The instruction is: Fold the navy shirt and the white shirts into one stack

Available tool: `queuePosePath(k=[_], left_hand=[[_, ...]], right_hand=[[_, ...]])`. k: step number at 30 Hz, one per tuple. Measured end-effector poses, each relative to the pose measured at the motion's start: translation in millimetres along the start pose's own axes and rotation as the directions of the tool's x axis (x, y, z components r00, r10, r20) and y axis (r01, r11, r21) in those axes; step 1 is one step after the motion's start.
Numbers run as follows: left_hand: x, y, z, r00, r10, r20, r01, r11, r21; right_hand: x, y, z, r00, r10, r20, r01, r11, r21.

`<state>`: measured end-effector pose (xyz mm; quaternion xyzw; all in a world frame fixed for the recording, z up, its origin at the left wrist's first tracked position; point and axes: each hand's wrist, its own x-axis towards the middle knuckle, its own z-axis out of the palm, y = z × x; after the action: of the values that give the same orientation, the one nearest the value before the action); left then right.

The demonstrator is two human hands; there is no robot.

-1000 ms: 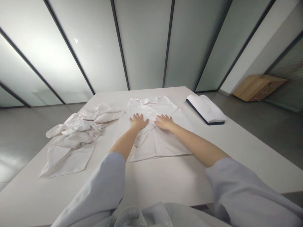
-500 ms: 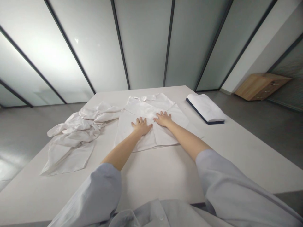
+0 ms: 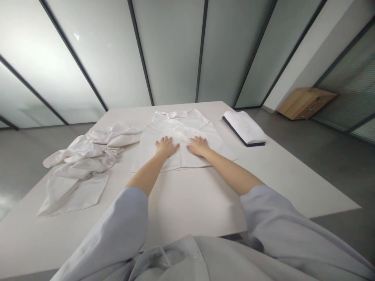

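Arms outstretched, fingers spread on white shirt.

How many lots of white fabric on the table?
3: crumpled heap, left; flattened garment under left hand and right hand; folded white cloth atop dark layer, right. Heap and folds may hide more pieces.

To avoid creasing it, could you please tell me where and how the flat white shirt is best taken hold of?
Probably at both ends of the near edge, coming from the person's side. The shirt lies flat on the table, collar at the far end, and that edge runs fairly straight, its ends uncovered.
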<state>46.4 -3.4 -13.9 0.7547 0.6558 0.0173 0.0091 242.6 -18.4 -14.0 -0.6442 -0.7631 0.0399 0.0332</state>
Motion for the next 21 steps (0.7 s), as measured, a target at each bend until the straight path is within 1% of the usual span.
queuePosePath(k=[2,5,8,11,13,16,19,21], left_hand=[[-7.2,-0.4,1.1,1.000,-0.007,-0.016,0.008,1.000,0.003],[-19.2,-4.7,3.4,1.000,0.010,0.026,-0.010,1.000,0.006],[-31.1,-14.5,4.7,0.995,0.054,0.082,-0.054,0.999,-0.005],[-43.7,-26.2,5.3,0.993,0.072,0.093,-0.072,0.997,-0.008],[-51.9,-32.2,5.8,0.994,0.086,0.072,-0.086,0.996,-0.004],[-61.3,-37.1,6.7,0.993,0.114,0.000,-0.114,0.993,-0.009],[-65.6,-39.1,6.4,0.988,0.138,-0.074,-0.141,0.989,-0.049],[-66.5,-40.2,5.0,0.984,0.154,-0.094,-0.162,0.983,-0.085]], right_hand=[[-4.7,0.2,1.8,1.000,-0.013,-0.012,0.013,1.000,0.005],[-7.7,1.2,2.1,0.999,-0.033,-0.032,0.033,0.999,0.002],[-8.7,1.9,0.0,0.998,-0.049,-0.027,0.049,0.999,-0.006],[-14.2,3.0,-2.1,0.997,-0.063,-0.043,0.062,0.997,-0.039],[-21.6,5.2,-2.1,0.992,-0.103,-0.076,0.098,0.993,-0.066],[-33.8,11.1,1.4,0.977,-0.190,-0.101,0.185,0.981,-0.062],[-40.4,18.7,6.1,0.969,-0.223,-0.106,0.223,0.975,-0.012],[-40.7,23.2,7.8,0.966,-0.234,-0.108,0.238,0.971,0.021]])
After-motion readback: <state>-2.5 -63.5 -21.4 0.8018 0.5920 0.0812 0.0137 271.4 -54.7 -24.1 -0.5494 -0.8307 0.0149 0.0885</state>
